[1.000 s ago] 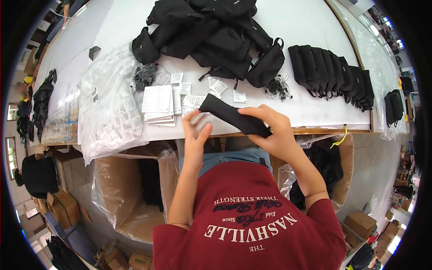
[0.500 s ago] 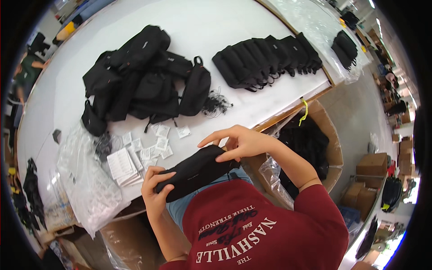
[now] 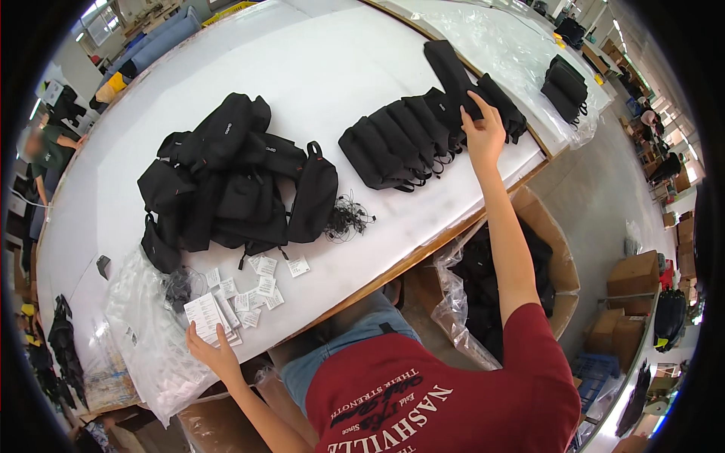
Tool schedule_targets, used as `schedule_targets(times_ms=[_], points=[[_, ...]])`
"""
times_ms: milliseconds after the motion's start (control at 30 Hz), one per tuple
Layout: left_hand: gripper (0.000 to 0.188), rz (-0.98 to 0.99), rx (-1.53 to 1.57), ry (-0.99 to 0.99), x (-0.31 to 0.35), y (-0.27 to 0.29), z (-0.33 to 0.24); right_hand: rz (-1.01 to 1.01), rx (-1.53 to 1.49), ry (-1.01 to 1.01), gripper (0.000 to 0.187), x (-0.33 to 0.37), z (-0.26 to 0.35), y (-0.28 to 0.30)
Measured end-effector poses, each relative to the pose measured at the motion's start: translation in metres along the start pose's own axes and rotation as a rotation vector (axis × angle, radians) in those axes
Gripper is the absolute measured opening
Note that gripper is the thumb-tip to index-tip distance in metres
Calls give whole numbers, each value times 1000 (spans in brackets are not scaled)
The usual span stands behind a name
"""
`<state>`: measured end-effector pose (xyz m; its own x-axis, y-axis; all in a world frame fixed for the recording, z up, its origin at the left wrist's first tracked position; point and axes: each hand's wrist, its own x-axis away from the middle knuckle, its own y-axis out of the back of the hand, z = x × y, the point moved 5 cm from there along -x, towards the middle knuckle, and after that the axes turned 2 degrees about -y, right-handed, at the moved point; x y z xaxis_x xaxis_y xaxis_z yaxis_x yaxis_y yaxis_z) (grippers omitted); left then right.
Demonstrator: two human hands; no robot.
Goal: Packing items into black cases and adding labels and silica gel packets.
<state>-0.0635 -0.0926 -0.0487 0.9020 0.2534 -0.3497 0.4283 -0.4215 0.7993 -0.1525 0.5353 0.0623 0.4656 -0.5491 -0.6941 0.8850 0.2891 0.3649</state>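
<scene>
My right hand is stretched to the far right of the table, fingers and thumb closed on the near end of a black fabric pouch. That pouch sits in a row of similar black pouches, its far end sticking out beyond the others. At the table's near left edge, my left hand has its fingers and thumb apart at the near end of a stack of white printed cards. Whether it grips any card I cannot tell; the fingers look spread. Small white tags lie scattered beside the stack.
A heap of black pouches covers the table's left middle, with a tangle of black cords beside it. Clear plastic bags hang over the near left edge. An open cardboard box with black items stands below the table's right edge.
The black pouch, held in both hands before me, is now in my right hand at the row on the far right. My left hand has let go and moved left to the cards.
</scene>
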Motion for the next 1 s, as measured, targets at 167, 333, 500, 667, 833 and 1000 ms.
schedule_targets(times_ms=[167,333,500,667,833,1000], points=[[77,125,-198,108,9,-15,45,416,142,-220,38,7,-99,-54],[85,28,-187,184,4,-12,61,484,-84,-350,39,12,-107,-58],[85,67,-310,159,-10,-16,72,393,558,-33,42,5,-93,-37],[82,78,-292,163,-9,-16,68,866,1,39,27,96,4,-61],[70,-118,-344,149,-7,-4,51,1036,10,101,14,186,53,-69],[47,-82,-242,224,-11,4,60,1066,88,9,13,181,37,-71]])
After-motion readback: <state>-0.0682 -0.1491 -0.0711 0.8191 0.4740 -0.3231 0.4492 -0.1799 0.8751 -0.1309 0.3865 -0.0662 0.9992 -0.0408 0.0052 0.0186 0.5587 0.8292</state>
